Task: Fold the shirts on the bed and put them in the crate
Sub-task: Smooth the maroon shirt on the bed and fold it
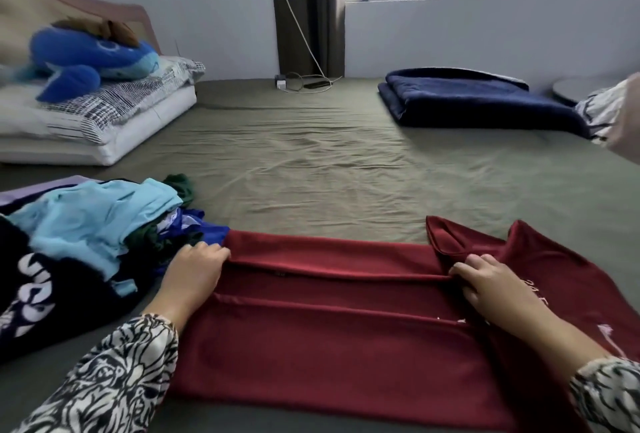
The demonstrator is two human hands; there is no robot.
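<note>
A dark red shirt [329,339] lies spread flat on the green bed sheet [329,162] right in front of me, its far long edge turned over into a narrow fold. My left hand [194,271] pinches that folded edge at the shirt's left end. My right hand [491,289] grips the same fold near the right, beside a sleeve that sticks up. To the left sits a pile of unfolded shirts [86,235], light blue, dark green, blue and black with white print. No crate is in view.
Pillows [104,121] with a blue plush whale [90,58] lie at the back left. A folded navy blanket [478,96] sits at the back right. A charger and cable [301,84] rest by the far wall. A patterned sleeve [613,117] shows at the right edge.
</note>
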